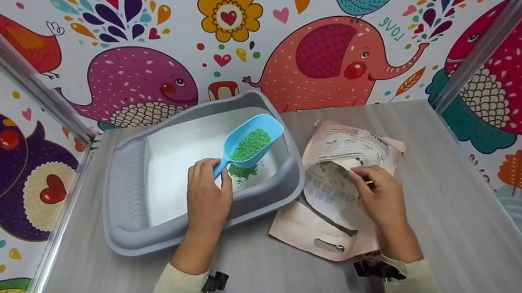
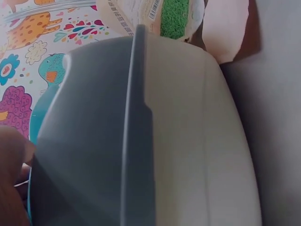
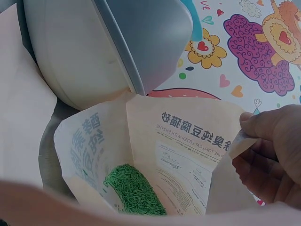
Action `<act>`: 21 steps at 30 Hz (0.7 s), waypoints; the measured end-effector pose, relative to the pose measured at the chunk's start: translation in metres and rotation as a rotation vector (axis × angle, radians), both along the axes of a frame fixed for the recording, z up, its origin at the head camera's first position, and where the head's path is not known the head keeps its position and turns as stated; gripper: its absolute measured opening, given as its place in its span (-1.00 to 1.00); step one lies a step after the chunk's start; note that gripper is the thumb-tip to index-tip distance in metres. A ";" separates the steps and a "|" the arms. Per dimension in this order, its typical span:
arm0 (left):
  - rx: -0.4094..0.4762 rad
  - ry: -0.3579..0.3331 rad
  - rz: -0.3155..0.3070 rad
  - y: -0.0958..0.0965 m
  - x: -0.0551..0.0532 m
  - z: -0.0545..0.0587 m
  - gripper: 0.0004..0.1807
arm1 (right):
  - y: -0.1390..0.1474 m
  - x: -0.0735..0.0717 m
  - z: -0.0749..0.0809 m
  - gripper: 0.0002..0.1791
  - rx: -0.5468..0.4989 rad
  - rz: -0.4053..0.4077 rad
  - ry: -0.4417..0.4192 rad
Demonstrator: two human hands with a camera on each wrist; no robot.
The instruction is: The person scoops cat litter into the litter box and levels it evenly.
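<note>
My left hand (image 1: 207,199) grips the handle of a blue scoop (image 1: 259,121), which holds green pellets (image 1: 252,145) above the right part of a grey litter box (image 1: 127,182). Beneath the scoop, a small heap of green pellets (image 1: 243,171) lies on the box's white floor. To the right is an opened pink bag of tofu cat litter (image 1: 288,226). My right hand (image 1: 382,198) pinches the edge of its mouth. In the right wrist view, green pellets (image 3: 134,190) show inside the bag. The scoop is mostly hidden behind the box wall in the left wrist view.
The grey wood-look table (image 1: 455,207) carries the box and bag. Printed cartoon panels (image 1: 233,66) rise behind and at both sides, with metal posts (image 1: 476,38) at the corners. The box's raised rim (image 1: 255,208) stands between the scoop and the bag.
</note>
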State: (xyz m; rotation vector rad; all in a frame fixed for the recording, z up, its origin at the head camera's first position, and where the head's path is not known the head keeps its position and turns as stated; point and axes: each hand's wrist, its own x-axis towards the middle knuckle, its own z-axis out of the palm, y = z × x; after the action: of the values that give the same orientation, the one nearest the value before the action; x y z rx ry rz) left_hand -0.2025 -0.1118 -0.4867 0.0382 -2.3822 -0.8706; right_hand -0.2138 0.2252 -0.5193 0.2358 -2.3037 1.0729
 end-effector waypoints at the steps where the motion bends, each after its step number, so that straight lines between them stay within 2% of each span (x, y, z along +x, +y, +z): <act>1: -0.002 -0.005 0.003 -0.002 0.000 -0.001 -0.76 | 0.000 0.000 0.000 -0.89 0.000 -0.001 -0.002; 11: 0.038 -0.053 0.023 -0.016 -0.004 -0.005 -0.78 | 0.000 0.001 -0.001 -0.89 -0.010 0.008 -0.015; 16: 0.016 -0.066 0.033 -0.025 -0.005 -0.004 -0.78 | 0.000 0.000 -0.002 -0.89 -0.002 0.008 -0.013; 21: -0.002 -0.122 0.046 -0.034 -0.008 -0.004 -0.75 | -0.001 0.000 -0.003 -0.90 0.012 0.005 -0.002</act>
State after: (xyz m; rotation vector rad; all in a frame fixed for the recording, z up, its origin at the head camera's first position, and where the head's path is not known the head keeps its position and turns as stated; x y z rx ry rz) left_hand -0.2101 -0.1461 -0.4904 0.1490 -2.4853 -0.8663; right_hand -0.2141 0.2246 -0.5223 0.2454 -2.3130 1.0625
